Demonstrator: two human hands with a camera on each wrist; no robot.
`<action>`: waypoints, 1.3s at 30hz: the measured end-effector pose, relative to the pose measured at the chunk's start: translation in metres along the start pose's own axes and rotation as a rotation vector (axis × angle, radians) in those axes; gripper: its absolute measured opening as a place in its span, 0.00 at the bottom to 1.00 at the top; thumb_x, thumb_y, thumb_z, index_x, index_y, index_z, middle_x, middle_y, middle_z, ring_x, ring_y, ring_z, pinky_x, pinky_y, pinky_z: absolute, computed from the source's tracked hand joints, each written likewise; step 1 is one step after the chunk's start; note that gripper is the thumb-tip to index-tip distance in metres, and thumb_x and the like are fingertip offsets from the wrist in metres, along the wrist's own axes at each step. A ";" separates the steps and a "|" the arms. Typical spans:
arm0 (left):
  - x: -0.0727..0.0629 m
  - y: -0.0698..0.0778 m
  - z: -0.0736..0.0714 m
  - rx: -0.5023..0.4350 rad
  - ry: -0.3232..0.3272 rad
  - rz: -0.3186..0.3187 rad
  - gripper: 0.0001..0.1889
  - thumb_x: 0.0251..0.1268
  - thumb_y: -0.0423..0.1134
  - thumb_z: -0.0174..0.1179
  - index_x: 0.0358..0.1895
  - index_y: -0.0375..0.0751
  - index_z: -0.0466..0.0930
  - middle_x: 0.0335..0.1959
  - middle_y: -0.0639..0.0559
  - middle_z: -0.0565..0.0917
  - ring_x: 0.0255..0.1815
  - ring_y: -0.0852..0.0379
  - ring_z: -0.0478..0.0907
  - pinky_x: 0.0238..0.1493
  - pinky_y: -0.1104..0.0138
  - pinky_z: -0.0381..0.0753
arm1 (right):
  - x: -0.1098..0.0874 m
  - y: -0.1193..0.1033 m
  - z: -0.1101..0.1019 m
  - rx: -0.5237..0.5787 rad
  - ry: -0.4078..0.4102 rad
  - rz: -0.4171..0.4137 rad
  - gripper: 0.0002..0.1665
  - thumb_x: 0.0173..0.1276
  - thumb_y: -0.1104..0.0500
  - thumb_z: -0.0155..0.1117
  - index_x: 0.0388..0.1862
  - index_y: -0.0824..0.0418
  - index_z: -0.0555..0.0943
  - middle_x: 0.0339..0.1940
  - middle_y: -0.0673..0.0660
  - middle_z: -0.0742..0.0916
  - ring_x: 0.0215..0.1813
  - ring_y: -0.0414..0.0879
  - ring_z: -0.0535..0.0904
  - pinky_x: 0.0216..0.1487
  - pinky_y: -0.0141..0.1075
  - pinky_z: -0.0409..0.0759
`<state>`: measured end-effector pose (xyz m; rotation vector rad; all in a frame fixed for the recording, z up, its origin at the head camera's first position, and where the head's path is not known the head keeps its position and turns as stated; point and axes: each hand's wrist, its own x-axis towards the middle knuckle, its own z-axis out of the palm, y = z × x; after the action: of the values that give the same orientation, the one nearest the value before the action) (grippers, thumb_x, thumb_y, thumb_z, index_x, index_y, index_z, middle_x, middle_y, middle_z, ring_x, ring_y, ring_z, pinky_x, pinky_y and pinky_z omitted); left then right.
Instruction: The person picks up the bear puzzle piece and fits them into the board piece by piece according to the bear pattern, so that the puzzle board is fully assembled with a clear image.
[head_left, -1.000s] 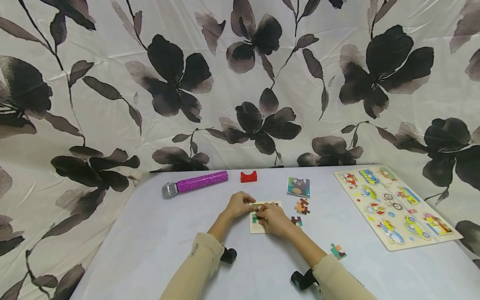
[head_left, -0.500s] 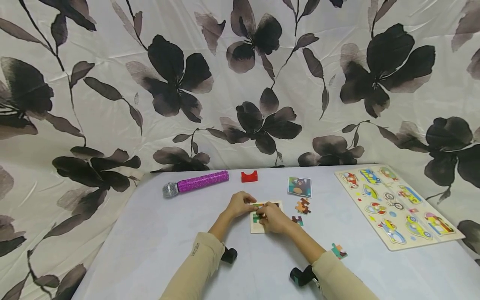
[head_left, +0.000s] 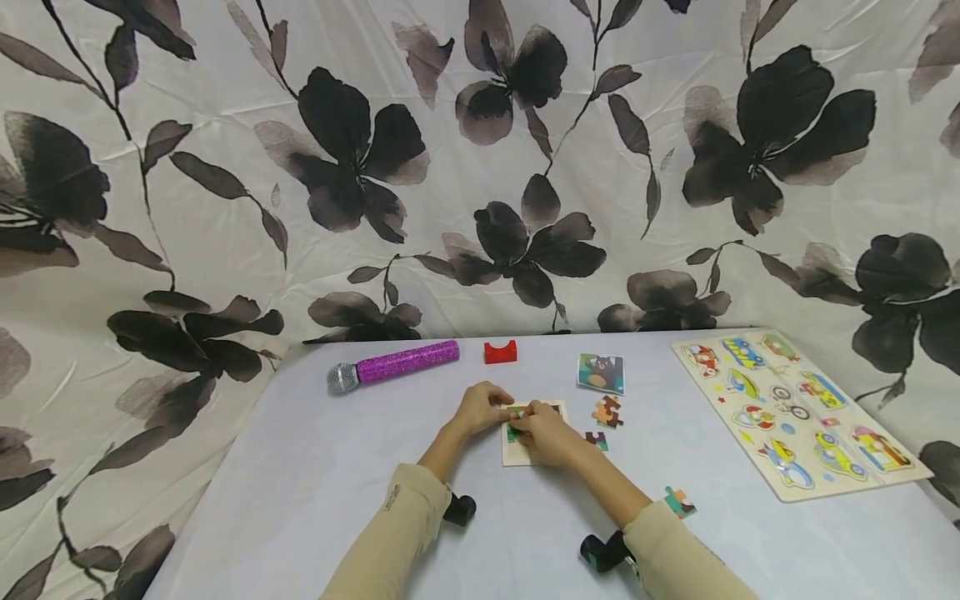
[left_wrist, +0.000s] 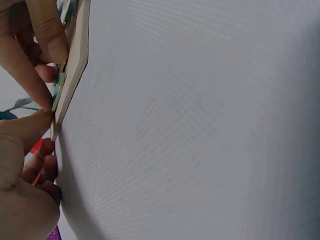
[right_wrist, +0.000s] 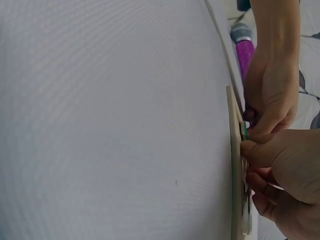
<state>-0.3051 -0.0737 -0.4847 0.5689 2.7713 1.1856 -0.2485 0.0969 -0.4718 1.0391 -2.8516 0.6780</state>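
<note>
A small wooden jigsaw tray (head_left: 516,457) lies mid-table, partly covered by both hands. At its far left corner my left hand (head_left: 478,408) grips the edge, thumb above and fingers along the side, as the left wrist view shows. My right hand (head_left: 552,435) reaches over the tray from the right. Its thumb and index finger pinch a thin green-edged puzzle piece (left_wrist: 59,86) at the tray's surface, the fingertips close to the left thumb. In the right wrist view, the right hand (right_wrist: 287,172) hides most of the pieces lying in the tray (right_wrist: 234,150).
Loose puzzle pieces (head_left: 607,412) lie right of the tray, with another piece (head_left: 680,502) nearer the front. Behind them is a bear picture card (head_left: 601,374). A red block (head_left: 500,352) and purple microphone (head_left: 405,362) stand at the back; a vehicle puzzle board (head_left: 802,417) lies far right.
My right hand's fingers have drawn slightly closer together over the tray. My left hand stays at the tray's corner, and the loose pieces lie as before.
</note>
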 end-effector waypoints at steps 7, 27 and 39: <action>0.000 0.000 0.000 -0.006 -0.004 -0.002 0.13 0.48 0.37 0.71 0.37 0.33 0.86 0.33 0.47 0.80 0.34 0.58 0.71 0.37 0.70 0.71 | 0.000 -0.001 -0.005 -0.032 -0.025 -0.011 0.16 0.60 0.67 0.65 0.48 0.68 0.83 0.35 0.61 0.79 0.37 0.49 0.71 0.38 0.40 0.72; 0.000 0.003 -0.002 -0.032 -0.015 -0.012 0.11 0.48 0.32 0.70 0.37 0.33 0.85 0.33 0.46 0.81 0.35 0.55 0.73 0.37 0.70 0.72 | 0.020 0.003 -0.022 0.145 -0.203 0.038 0.15 0.53 0.67 0.66 0.41 0.70 0.85 0.36 0.59 0.82 0.37 0.43 0.70 0.39 0.34 0.73; 0.011 -0.016 0.003 -0.078 -0.028 0.021 0.11 0.48 0.37 0.71 0.36 0.37 0.86 0.32 0.49 0.80 0.36 0.55 0.73 0.38 0.66 0.74 | 0.014 -0.004 -0.025 0.164 -0.231 0.042 0.16 0.61 0.72 0.58 0.48 0.73 0.81 0.42 0.62 0.78 0.44 0.47 0.71 0.48 0.42 0.75</action>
<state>-0.3193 -0.0774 -0.4976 0.6038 2.6892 1.2739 -0.2600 0.0955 -0.4454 1.1521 -3.0649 0.8618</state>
